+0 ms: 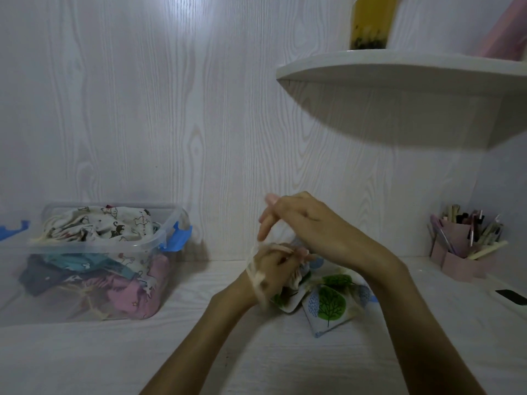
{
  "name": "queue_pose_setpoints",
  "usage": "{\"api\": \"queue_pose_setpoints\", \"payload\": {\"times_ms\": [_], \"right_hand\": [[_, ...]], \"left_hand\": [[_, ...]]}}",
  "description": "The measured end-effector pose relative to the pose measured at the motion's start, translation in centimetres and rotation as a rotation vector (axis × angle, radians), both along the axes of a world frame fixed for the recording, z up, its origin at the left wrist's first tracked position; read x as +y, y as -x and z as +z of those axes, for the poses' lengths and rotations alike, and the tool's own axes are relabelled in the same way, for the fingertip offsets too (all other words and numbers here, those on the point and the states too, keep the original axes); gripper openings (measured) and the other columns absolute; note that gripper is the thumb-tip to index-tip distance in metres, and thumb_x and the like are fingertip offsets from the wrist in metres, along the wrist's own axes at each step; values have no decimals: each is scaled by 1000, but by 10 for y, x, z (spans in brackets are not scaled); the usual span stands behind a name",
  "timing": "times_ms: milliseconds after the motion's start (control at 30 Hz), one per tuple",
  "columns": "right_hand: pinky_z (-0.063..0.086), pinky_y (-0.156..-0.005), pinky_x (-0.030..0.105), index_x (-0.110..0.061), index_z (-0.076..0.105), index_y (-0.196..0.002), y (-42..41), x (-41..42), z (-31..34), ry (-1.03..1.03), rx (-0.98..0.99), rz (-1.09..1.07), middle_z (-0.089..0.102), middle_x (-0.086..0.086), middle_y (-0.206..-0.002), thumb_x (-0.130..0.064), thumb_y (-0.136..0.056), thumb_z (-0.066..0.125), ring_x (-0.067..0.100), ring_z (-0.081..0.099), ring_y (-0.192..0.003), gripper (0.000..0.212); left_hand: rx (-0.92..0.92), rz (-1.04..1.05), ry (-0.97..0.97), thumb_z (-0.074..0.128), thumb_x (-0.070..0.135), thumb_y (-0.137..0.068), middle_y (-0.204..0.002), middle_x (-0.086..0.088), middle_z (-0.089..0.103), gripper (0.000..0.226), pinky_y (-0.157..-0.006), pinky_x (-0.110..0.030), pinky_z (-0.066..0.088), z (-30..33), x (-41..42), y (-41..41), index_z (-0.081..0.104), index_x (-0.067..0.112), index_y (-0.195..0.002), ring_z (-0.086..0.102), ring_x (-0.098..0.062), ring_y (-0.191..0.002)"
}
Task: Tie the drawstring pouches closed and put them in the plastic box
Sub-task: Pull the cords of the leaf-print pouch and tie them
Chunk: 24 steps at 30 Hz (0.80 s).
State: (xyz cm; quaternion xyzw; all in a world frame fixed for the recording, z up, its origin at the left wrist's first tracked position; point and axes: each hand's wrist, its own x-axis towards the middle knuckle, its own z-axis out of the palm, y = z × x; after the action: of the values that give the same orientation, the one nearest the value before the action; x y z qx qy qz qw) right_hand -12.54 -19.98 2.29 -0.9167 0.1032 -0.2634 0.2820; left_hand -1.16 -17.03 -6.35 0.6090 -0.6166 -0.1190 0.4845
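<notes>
Your left hand grips the cream drawstring of the leaf-print pouch on the desk; your right hand hovers, fingers extended. It looks soft and light: hold the cord, not the cloth.

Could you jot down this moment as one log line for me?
step: tying drawstring | left hand: grips pouch cord | right hand: above, state unclear | plastic box: holds pouches, left on desk

Pouch, near centre: white fabric, green tree print with pale blue dotted shapes. Plastic box, left: clear walls, blue latches; contents include a white cat-print pouch and teal, dark blue and pink pouches. Pen holder, right: pink. Desk and wall: white woodgrain.
</notes>
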Motion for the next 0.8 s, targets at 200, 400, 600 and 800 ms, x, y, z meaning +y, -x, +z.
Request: {"api": "queue_pose_setpoints", "payload": {"times_ms": [200,400,600,800], "right_hand": [[44,-79,17,-29,65,-105,10,-54,-20,125,201,-163,63,-4,-112,0,-90,47,11,56,-103,37],[49,-79,21,-33,73,-90,-1,-68,-42,68,195,-139,71,-8,-94,-26,-85,66,3,61,-86,11],[51,-86,36,-27,70,-83,-6,-68,-48,-6,112,-100,68,-4,-94,-26,-85,60,16,62,-92,10],[43,-79,25,-12,62,-72,-9,-59,-37,-231,-59,-61,62,-9,-71,-5,-92,45,5,56,-73,27]], "left_hand": [[151,-166,-70,40,29,-101,-80,-8,61,38,-76,-26,46,2,3,-16,71,7,-103,56,-19,-76],[176,-178,-81,39,24,-100,-64,6,57,42,-59,-14,40,10,11,-31,74,26,-77,49,-3,-57],[199,-163,-143,38,27,-100,-62,12,63,56,-66,-13,44,19,21,-36,71,33,-55,55,-5,-66],[276,-210,-191,37,26,-100,-97,-2,72,41,-95,-24,48,20,29,-42,72,7,-93,64,-18,-99]]}}
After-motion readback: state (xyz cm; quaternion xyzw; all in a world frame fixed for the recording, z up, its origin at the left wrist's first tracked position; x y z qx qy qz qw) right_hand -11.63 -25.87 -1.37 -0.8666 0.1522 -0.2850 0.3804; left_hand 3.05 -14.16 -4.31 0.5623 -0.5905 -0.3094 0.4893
